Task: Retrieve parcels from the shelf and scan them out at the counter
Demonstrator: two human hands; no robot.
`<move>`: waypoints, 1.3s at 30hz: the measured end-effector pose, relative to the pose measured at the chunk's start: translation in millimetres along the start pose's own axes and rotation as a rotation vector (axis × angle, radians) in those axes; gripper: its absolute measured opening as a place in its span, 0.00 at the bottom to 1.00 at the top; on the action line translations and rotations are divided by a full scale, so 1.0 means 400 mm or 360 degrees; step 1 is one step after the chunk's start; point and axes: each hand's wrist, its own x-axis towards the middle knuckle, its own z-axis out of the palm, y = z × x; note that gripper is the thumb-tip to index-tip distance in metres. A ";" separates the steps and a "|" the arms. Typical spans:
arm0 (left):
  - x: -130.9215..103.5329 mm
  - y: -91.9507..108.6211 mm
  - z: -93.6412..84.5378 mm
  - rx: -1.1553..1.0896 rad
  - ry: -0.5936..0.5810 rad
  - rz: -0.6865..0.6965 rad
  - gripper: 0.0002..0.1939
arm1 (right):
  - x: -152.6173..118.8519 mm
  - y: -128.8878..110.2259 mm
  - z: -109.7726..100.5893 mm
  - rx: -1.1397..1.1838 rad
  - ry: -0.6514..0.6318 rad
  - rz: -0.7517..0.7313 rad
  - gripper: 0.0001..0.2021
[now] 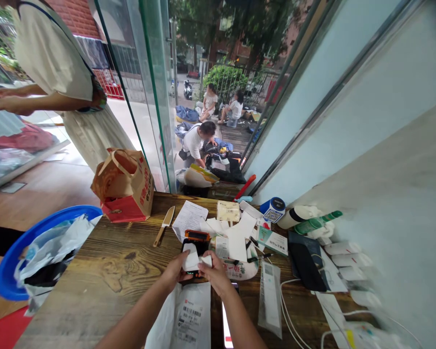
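Note:
My left hand [176, 271] and my right hand [215, 274] meet over a wooden table [105, 271]. Both pinch a small white paper slip [193, 259] that comes out of a black handheld device with an orange top [196, 238]. Just in front of my wrists lies a white plastic mailer with a barcode label [189, 315]. A phone [227, 329] lies under my right forearm, mostly hidden.
A knife [164, 225], loose receipts [189, 218], a small box [228, 211], a red paper bag [125, 186], a blue basin with plastic bags [29, 247], cables and paper rolls [343, 261] crowd the table. A person in white stands left [58, 68]; others sit outside the glass door.

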 end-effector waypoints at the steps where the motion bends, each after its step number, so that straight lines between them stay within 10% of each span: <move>1: -0.001 -0.002 -0.006 0.0008 -0.0035 0.0005 0.26 | 0.000 0.002 0.000 -0.0006 -0.0007 -0.0011 0.27; 8: -0.011 -0.006 -0.048 0.0441 -0.0423 0.0410 0.32 | 0.000 0.027 -0.008 -0.0078 0.0049 -0.0084 0.27; 20: 0.087 0.053 -0.037 0.1689 -0.0051 0.1184 0.13 | 0.057 0.053 -0.098 -0.0779 0.0557 -0.0551 0.19; 27: 0.100 0.057 -0.048 0.2013 -0.0137 0.1268 0.12 | 0.086 -0.005 -0.061 -0.1255 0.0385 -0.0705 0.05; 39: 0.089 0.110 0.020 0.2392 -0.0260 0.1108 0.17 | 0.043 0.009 -0.123 -0.1240 0.0470 -0.0782 0.15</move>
